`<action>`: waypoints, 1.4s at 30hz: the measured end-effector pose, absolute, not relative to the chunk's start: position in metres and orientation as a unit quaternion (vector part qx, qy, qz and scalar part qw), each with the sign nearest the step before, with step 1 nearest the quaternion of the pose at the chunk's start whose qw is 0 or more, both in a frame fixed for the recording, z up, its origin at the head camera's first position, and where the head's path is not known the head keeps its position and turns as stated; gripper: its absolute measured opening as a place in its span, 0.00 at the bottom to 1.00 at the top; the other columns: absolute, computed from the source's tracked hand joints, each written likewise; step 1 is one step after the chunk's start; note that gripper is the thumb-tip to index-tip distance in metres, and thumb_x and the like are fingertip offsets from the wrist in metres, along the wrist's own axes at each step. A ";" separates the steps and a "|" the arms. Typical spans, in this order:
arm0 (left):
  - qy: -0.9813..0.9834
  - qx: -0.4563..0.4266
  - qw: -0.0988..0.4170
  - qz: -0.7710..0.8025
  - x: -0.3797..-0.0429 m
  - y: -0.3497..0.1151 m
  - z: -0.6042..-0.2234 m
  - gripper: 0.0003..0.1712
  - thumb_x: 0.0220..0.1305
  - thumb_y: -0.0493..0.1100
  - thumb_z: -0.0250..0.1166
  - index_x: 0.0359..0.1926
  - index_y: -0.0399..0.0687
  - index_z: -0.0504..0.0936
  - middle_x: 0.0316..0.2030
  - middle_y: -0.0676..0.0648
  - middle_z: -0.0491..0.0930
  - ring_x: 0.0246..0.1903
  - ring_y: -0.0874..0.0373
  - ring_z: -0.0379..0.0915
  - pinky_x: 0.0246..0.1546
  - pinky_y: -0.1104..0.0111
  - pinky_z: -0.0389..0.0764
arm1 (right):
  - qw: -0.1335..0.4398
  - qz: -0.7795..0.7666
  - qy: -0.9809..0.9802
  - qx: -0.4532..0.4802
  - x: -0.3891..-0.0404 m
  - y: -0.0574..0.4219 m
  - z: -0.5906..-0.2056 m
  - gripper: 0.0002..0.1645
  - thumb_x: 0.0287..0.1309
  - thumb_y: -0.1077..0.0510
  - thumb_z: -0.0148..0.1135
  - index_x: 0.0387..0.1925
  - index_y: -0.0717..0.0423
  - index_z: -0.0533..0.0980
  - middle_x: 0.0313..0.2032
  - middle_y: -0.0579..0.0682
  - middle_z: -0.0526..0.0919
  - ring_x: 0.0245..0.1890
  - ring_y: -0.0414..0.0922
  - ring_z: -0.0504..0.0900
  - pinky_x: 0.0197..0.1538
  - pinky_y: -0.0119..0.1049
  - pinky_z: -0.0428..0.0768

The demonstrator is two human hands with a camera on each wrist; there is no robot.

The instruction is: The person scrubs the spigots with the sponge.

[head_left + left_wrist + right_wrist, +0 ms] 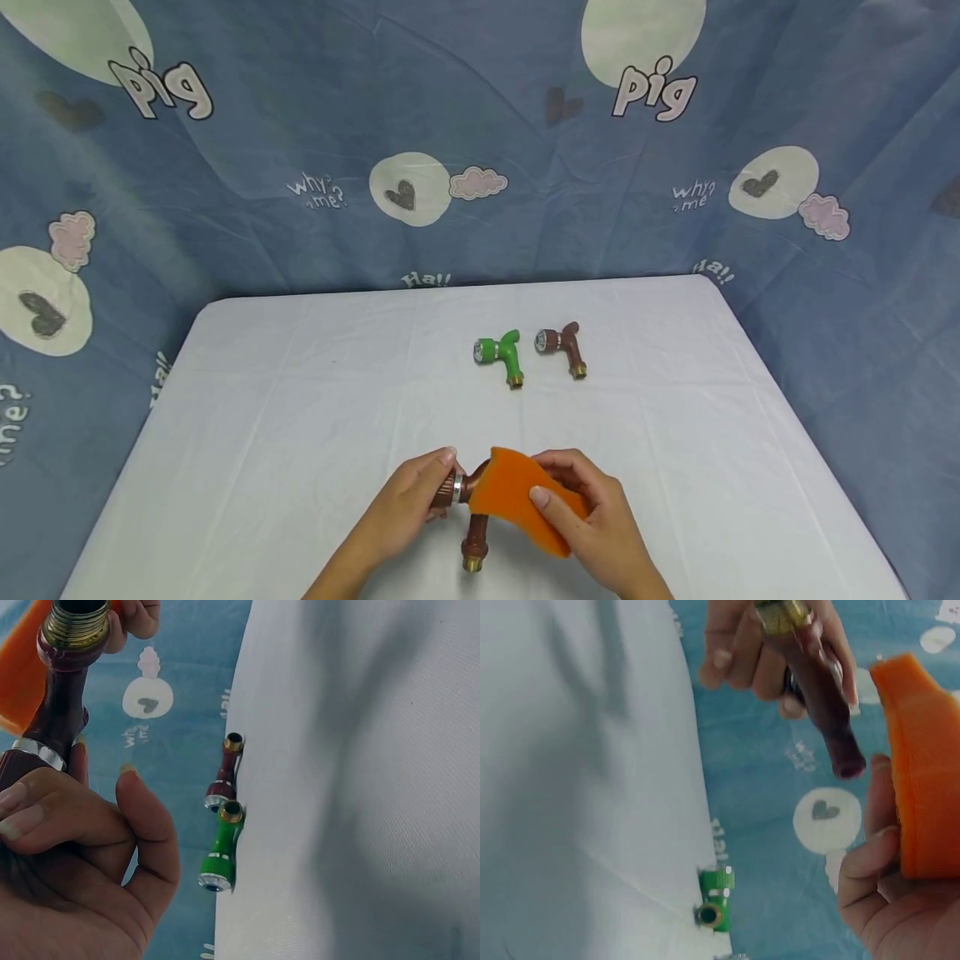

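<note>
My left hand (405, 504) grips a brown tap (475, 533) by its ribbed collar, the threaded brass end pointing down toward me. My right hand (592, 521) pinches an orange cloth (513, 492) between thumb and fingers. In the head view the cloth overlaps the tap's upper part and hides some of it. From the right wrist, a gap shows between the orange cloth (930, 772) and the brown tap (821, 697). Seen from the left wrist, the tap's brass thread (75, 630) is close to the camera, above my curled fingers (67, 817).
Farther back on the white table (300, 400) lie a green tap (506, 354) and a second brown tap (567, 346), side by side. Behind the table hangs a blue printed curtain (480, 242), which also runs along both sides.
</note>
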State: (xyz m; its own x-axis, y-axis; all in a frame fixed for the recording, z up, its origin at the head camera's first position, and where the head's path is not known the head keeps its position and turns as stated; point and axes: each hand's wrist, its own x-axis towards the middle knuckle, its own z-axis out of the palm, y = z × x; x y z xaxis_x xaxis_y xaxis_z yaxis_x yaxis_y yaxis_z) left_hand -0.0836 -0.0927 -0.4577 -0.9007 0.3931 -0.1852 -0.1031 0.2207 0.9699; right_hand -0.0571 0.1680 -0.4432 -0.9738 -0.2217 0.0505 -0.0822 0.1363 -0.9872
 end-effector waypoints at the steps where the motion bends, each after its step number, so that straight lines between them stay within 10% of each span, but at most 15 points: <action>1: 0.754 0.095 0.202 0.617 -0.084 -0.093 -0.457 0.31 0.87 0.56 0.40 0.37 0.41 0.80 0.20 0.54 0.69 0.19 0.65 0.63 0.21 0.73 0.71 | 0.063 -0.646 0.752 -0.117 -0.056 0.167 -0.444 0.13 0.72 0.61 0.66 0.54 0.48 0.80 0.45 0.48 0.88 0.40 0.48 0.87 0.46 0.39 0.89; 11: 0.745 0.101 0.213 0.623 -0.084 -0.092 -0.454 0.30 0.87 0.56 0.41 0.37 0.40 0.79 0.21 0.54 0.69 0.20 0.64 0.63 0.21 0.75 0.69 | 0.073 -0.613 0.771 -0.157 -0.059 0.161 -0.445 0.11 0.70 0.57 0.69 0.52 0.46 0.81 0.43 0.44 0.88 0.39 0.44 0.87 0.46 0.37 0.88; 21: 0.749 0.070 0.199 0.629 -0.091 -0.097 -0.456 0.29 0.86 0.57 0.44 0.38 0.39 0.77 0.18 0.52 0.67 0.18 0.63 0.62 0.23 0.70 0.76 | -0.058 -0.627 0.776 -0.023 -0.073 0.180 -0.445 0.12 0.67 0.60 0.71 0.50 0.53 0.81 0.40 0.48 0.87 0.36 0.47 0.87 0.40 0.38 0.89; 32: 0.718 -0.028 0.191 0.669 -0.131 -0.112 -0.461 0.26 0.82 0.55 0.55 0.56 0.32 0.73 0.31 0.43 0.80 0.23 0.57 0.73 0.32 0.67 0.83 | -0.039 -0.638 0.768 0.032 -0.067 0.191 -0.454 0.15 0.69 0.58 0.70 0.54 0.55 0.80 0.42 0.52 0.87 0.39 0.48 0.86 0.43 0.36 0.88; 42: 0.731 -0.090 0.255 0.627 -0.199 -0.130 -0.478 0.28 0.83 0.60 0.47 0.36 0.41 0.75 0.23 0.50 0.73 0.18 0.62 0.62 0.23 0.69 0.75 | -0.040 -0.635 0.770 0.054 -0.062 0.196 -0.461 0.15 0.70 0.55 0.70 0.54 0.54 0.81 0.43 0.52 0.87 0.41 0.48 0.85 0.43 0.36 0.87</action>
State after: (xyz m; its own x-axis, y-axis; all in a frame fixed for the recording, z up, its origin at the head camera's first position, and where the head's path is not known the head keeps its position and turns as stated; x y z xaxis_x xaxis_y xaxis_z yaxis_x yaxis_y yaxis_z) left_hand -0.1986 -0.1296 -0.4781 -0.8539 0.1879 -0.4854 -0.4510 0.1985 0.8702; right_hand -0.0619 0.1956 -0.4610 -0.9911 0.1332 -0.0073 0.0326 0.1885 -0.9815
